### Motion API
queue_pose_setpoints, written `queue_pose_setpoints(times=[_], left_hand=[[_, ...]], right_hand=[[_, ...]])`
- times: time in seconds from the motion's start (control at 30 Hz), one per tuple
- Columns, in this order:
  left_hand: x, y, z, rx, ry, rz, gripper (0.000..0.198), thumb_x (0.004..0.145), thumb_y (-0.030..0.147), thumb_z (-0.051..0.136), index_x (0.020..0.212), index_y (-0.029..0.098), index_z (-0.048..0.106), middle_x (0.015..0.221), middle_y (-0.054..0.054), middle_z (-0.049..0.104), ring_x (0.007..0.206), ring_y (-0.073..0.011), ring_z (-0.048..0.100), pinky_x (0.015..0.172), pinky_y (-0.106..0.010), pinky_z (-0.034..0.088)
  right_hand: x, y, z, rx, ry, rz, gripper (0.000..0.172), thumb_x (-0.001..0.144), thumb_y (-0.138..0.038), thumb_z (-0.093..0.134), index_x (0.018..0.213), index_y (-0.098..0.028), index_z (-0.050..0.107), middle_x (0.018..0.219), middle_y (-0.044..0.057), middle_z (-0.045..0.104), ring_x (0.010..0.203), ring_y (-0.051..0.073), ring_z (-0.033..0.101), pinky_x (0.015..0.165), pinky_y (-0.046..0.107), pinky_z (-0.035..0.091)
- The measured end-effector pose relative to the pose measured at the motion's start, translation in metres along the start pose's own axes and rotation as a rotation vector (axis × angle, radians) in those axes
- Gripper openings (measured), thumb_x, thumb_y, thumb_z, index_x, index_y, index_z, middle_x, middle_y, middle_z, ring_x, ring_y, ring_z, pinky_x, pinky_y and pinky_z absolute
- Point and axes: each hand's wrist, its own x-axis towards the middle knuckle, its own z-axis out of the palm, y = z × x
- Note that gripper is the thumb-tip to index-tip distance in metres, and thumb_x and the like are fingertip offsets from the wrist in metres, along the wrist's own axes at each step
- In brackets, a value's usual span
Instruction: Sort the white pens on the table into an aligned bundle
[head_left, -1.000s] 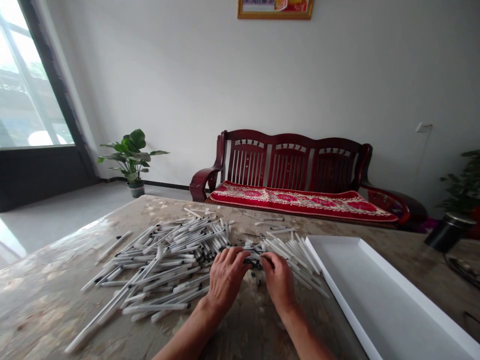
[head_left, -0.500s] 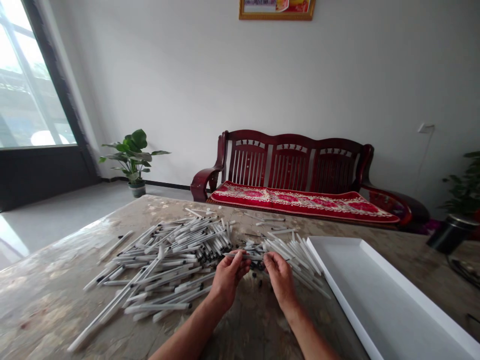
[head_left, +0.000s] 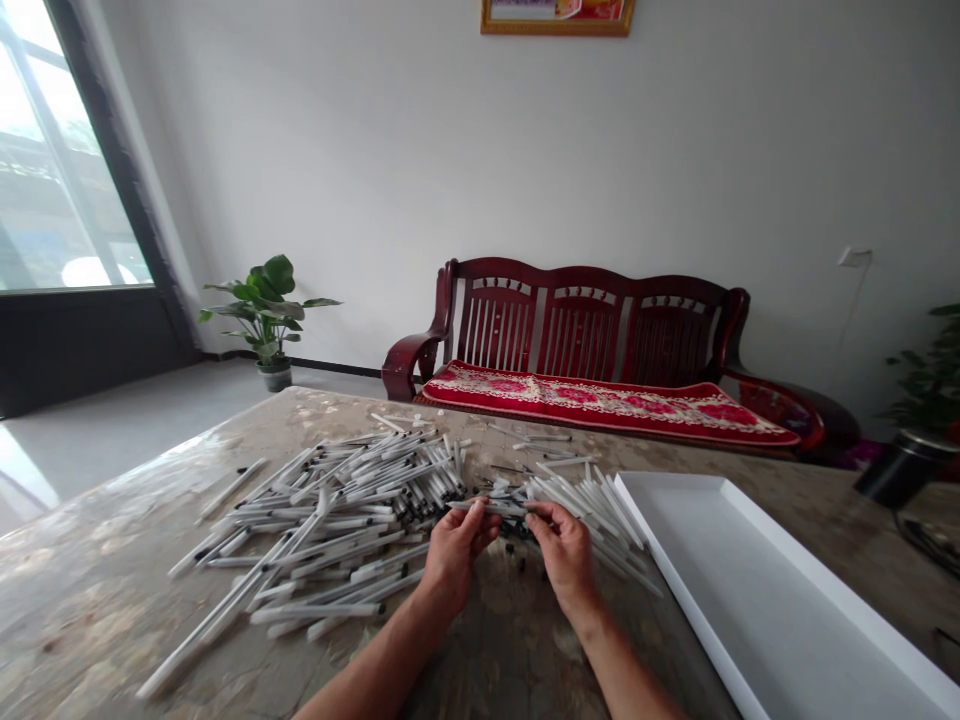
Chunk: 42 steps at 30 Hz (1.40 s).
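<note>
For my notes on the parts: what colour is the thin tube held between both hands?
The tube is white; the head view shows it best.

A wide heap of white pen tubes (head_left: 337,520) crowds the centre-left of the frame. A smaller fan of tubes (head_left: 592,505) lies just beside the white tray (head_left: 750,590) at lower right. Bare tabletop (head_left: 97,590) lies open at lower left and along the bottom edge, near the forearms.

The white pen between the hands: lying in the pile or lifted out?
Lifted out. The left hand and right hand pinch the white pen by its ends, level, above the table, near the pile.
</note>
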Motion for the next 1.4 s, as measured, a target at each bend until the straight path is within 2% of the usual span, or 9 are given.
queue_pose_setpoints(times=[0.13, 0.27, 0.5, 0.7, 0.83, 0.9, 1.1, 1.3, 1.4], left_hand=[[0.0004, 0.0003, 0.0003, -0.031, 0.005, -0.003, 0.029, 0.062, 0.027, 0.09, 0.077, 0.013, 0.07, 0.07, -0.001, 0.072, 0.062, -0.011, 0.069, 0.061, -0.019, 0.059], [0.0002, 0.0003, 0.0011, -0.047, 0.007, -0.016, 0.028, 0.061, 0.024, 0.091, 0.077, 0.012, 0.071, 0.068, -0.001, 0.072, 0.061, -0.0116, 0.069, 0.059, -0.02, 0.059], [0.001, 0.0024, 0.0022, -0.043, 0.02, -0.031, 0.018, 0.069, 0.016, 0.086, 0.079, 0.011, 0.071, 0.07, -0.002, 0.072, 0.061, -0.0114, 0.07, 0.059, -0.019, 0.058], [-0.0009, 0.0006, 0.0013, -0.04, -0.015, -0.045, 0.021, 0.066, 0.017, 0.087, 0.078, 0.012, 0.072, 0.07, -0.002, 0.073, 0.061, -0.0122, 0.07, 0.06, -0.02, 0.059], [-0.0004, 0.0016, 0.0, -0.038, -0.007, -0.03, 0.021, 0.066, 0.018, 0.087, 0.079, 0.012, 0.072, 0.072, -0.002, 0.074, 0.062, -0.0124, 0.07, 0.062, -0.021, 0.059], [-0.0001, 0.0021, -0.0003, -0.037, -0.004, -0.025, 0.02, 0.067, 0.018, 0.087, 0.079, 0.013, 0.071, 0.071, -0.002, 0.073, 0.063, -0.0121, 0.07, 0.063, -0.021, 0.059], [0.0006, 0.001, 0.0011, -0.044, 0.002, -0.038, 0.018, 0.068, 0.016, 0.086, 0.079, 0.012, 0.072, 0.07, -0.002, 0.073, 0.062, -0.0121, 0.07, 0.061, -0.02, 0.059], [0.0018, 0.0004, 0.0013, -0.057, 0.009, -0.029, 0.016, 0.069, 0.015, 0.084, 0.078, 0.012, 0.072, 0.07, -0.002, 0.073, 0.063, -0.0125, 0.071, 0.062, -0.02, 0.058], [0.0029, -0.0007, 0.0008, -0.05, 0.014, -0.039, 0.017, 0.068, 0.015, 0.085, 0.078, 0.013, 0.071, 0.071, -0.002, 0.073, 0.064, -0.0127, 0.071, 0.062, -0.02, 0.058]], right_hand=[[0.001, 0.001, 0.0002, 0.038, -0.016, 0.044, 0.036, 0.077, -0.051, 0.069, 0.092, -0.019, 0.073, 0.086, 0.006, 0.076, 0.076, 0.023, 0.068, 0.069, 0.032, 0.054], [0.0023, 0.0034, -0.0027, -0.058, -0.028, 0.06, 0.04, 0.083, -0.058, 0.062, 0.073, -0.02, 0.07, 0.064, 0.004, 0.069, 0.06, 0.021, 0.063, 0.056, 0.029, 0.048], [0.0012, 0.0017, -0.004, 0.01, -0.033, 0.021, 0.034, 0.079, -0.05, 0.066, 0.093, -0.02, 0.073, 0.088, 0.006, 0.075, 0.078, 0.022, 0.067, 0.072, 0.032, 0.053], [0.0, 0.0019, -0.0046, -0.142, -0.046, 0.026, 0.036, 0.085, -0.053, 0.058, 0.075, -0.021, 0.07, 0.063, 0.002, 0.067, 0.058, 0.019, 0.06, 0.056, 0.028, 0.047], [-0.0002, 0.0012, -0.0023, -0.055, -0.035, -0.014, 0.031, 0.079, -0.048, 0.065, 0.088, -0.02, 0.073, 0.08, 0.005, 0.074, 0.073, 0.022, 0.067, 0.069, 0.031, 0.053], [-0.0008, 0.0002, -0.0024, -0.055, -0.029, -0.003, 0.034, 0.081, -0.05, 0.062, 0.092, -0.02, 0.072, 0.084, 0.006, 0.074, 0.075, 0.022, 0.067, 0.069, 0.031, 0.053], [0.0009, 0.0009, -0.0044, -0.21, -0.026, 0.026, 0.042, 0.086, -0.058, 0.055, 0.069, -0.022, 0.069, 0.057, 0.002, 0.065, 0.055, 0.02, 0.06, 0.053, 0.029, 0.045], [0.001, 0.0025, -0.0018, -0.057, -0.042, -0.011, 0.034, 0.084, -0.051, 0.06, 0.095, -0.021, 0.073, 0.089, 0.006, 0.076, 0.08, 0.023, 0.069, 0.072, 0.032, 0.054], [0.0005, 0.0025, -0.0025, -0.14, -0.035, 0.017, 0.038, 0.089, -0.054, 0.054, 0.085, -0.021, 0.072, 0.074, 0.004, 0.072, 0.068, 0.021, 0.065, 0.062, 0.03, 0.051]])
